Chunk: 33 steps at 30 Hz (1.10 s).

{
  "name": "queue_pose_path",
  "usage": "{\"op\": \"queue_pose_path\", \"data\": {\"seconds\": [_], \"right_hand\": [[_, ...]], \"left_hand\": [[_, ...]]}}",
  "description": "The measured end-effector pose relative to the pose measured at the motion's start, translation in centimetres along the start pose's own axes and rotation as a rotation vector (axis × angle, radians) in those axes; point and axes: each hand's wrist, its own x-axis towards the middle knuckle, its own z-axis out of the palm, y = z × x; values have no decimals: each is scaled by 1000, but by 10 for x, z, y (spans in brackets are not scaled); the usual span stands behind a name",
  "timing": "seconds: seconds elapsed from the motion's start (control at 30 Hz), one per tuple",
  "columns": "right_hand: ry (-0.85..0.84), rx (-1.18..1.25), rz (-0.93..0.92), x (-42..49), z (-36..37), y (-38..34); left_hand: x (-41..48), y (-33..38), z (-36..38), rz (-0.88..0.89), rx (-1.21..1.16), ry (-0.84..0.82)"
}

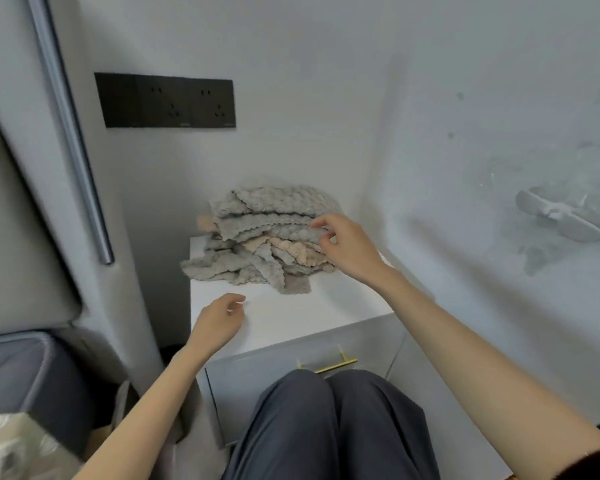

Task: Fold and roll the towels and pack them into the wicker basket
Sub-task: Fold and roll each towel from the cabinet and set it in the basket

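Heaped along the far edge of the tabletop (291,317), a loose pile of towels (267,209); mostly grey and knobbly, with a few peach ones sandwiched low in the stack; none folded or rolled; bottom layers spilling forward toward the middle and lapping slightly over the left edge.

Reached in at the pile's right flank, the right hand (347,244); grip apart, forefinger and thumb curved toward each other with a clear gap between; forefinger tip level with the upper grey layers, thumb lower, by the peach layers; no cloth visibly caught between them; too blurred to tell whether the fingertips actually touch the pile.

Over the front left corner of the tabletop, the left hand (219,320); grip slack and apart, fingers loosely curled, holding nothing; well short of the towels, with a strip of bare white surface between fingertips and the nearest grey flap.

Below the front edge, a drawer front with a brass-coloured drawer handle (329,365); just before it, the person's knees (326,410) in dark grey trousers; on the wall behind the far left corner, a black socket panel (165,100).
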Motion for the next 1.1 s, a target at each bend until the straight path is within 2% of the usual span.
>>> {"op": "queue_pose_path", "data": {"seconds": [0.2, 0.37, 0.47, 0.6, 0.77, 0.83, 0.97, 1.03, 1.1], "right_hand": [[12, -108, -58, 62, 38, -16], [23, -332, -73, 95, 65, -20], [113, -363, -78, 103, 73, -17], [250, -226, -47, 109, 66, -18], [411, 192, 45, 118, 32, -28], [471, 289, 47, 119, 12, -33], [477, 357, 28, 115, -19, -40], [476, 371, 8, 110, -32, -43], [455, 368, -28, 102, -44, -47]], "left_hand": [[9, -5, 7, 31, 104, -1], [16, -6, 9, 64, 199, 3], [19, -6, 7, 60, 216, -14], [20, -5, 3, 51, 200, -22], [22, -3, 0, 52, 205, -46], [23, -1, -2, 31, 174, -53], [21, 14, -5, 72, 64, 135], [20, 34, -7, 134, -81, 249], [18, 60, -12, 239, -250, 258]]}}
